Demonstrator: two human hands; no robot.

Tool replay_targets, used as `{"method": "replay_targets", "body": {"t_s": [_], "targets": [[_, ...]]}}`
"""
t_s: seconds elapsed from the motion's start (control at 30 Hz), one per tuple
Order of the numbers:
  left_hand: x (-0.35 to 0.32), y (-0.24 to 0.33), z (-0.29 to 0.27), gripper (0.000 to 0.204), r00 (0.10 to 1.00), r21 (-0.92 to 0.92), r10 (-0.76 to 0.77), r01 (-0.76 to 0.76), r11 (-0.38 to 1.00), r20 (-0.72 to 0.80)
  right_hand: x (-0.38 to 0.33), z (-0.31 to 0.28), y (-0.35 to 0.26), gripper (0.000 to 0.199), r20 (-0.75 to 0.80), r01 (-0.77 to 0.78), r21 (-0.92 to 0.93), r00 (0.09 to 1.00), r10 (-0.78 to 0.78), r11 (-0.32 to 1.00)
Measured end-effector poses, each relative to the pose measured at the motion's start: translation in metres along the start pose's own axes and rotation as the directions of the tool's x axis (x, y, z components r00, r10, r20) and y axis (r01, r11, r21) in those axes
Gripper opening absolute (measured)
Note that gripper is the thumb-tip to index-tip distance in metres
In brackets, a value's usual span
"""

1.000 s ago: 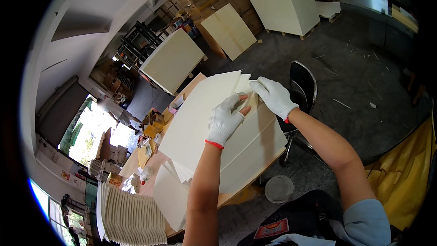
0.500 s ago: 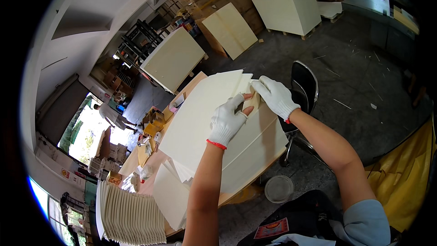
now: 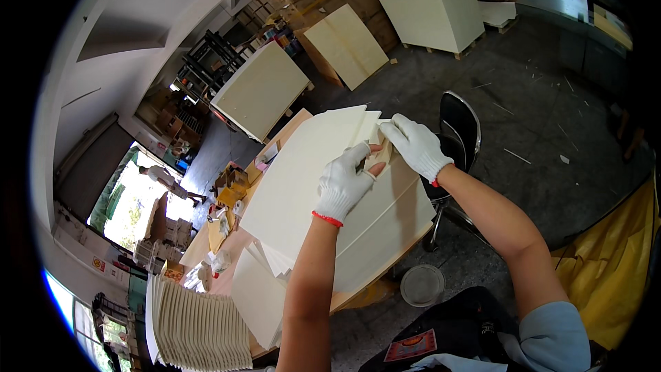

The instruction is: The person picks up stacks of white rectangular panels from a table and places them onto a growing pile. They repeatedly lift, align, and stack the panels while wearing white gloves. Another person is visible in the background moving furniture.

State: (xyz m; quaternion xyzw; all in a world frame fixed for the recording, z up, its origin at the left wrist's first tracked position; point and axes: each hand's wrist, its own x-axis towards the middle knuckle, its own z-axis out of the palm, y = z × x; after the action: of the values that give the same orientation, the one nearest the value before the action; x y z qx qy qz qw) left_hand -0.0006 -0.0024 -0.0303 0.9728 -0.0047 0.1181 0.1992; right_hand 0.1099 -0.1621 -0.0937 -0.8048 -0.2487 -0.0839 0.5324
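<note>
Both my hands wear white knit gloves with red cuffs. My left hand rests on a stack of large cream-coloured boards lying on a wooden workbench, its fingers pinching the far corner of a sheet. My right hand grips the same far corner from the other side, fingers closed on the thin cream sheet. More cream sheets lie fanned out lower on the bench.
A black chair stands beyond the bench. A round grey lid or bucket sits on the concrete floor. A fanned stack of panels lies lower left. Cream cabinets and leaning boards stand farther off. A person stands by the bright doorway.
My left hand's fingers have shifted slightly toward the sheet's corner, closer to my right hand. The stack stays where it was.
</note>
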Motion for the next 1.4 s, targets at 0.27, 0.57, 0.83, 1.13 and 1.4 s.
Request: {"method": "replay_targets", "body": {"t_s": [0.27,0.57,0.83,1.13,1.4], "targets": [[-0.002,-0.005,0.005,0.030,0.992,-0.061,0.042,-0.050,0.997,-0.121,0.000,0.001,-0.004,0.050,0.006,-0.012,0.022,1.000,0.012,1.000],[-0.002,-0.005,0.002,0.030,0.997,-0.005,0.064,-0.064,0.998,-0.046,0.000,0.005,0.002,0.049,-0.011,-0.014,-0.003,1.000,0.014,1.000],[-0.004,-0.006,0.007,0.045,0.978,0.098,0.175,-0.165,0.981,-0.112,-0.002,-0.010,-0.007,0.043,-0.083,0.038,-0.060,0.996,-0.043,0.997],[-0.028,-0.003,0.014,0.051,0.927,0.056,0.112,-0.099,0.994,-0.357,-0.011,0.023,-0.043,0.031,0.452,-0.442,0.891,0.853,0.262,-0.098],[-0.205,-0.042,0.041,0.035,0.837,-0.884,-0.540,0.314,0.347,0.085,-0.018,0.072,-0.061,0.038,0.653,-0.696,0.698,0.714,0.252,0.167]]}}
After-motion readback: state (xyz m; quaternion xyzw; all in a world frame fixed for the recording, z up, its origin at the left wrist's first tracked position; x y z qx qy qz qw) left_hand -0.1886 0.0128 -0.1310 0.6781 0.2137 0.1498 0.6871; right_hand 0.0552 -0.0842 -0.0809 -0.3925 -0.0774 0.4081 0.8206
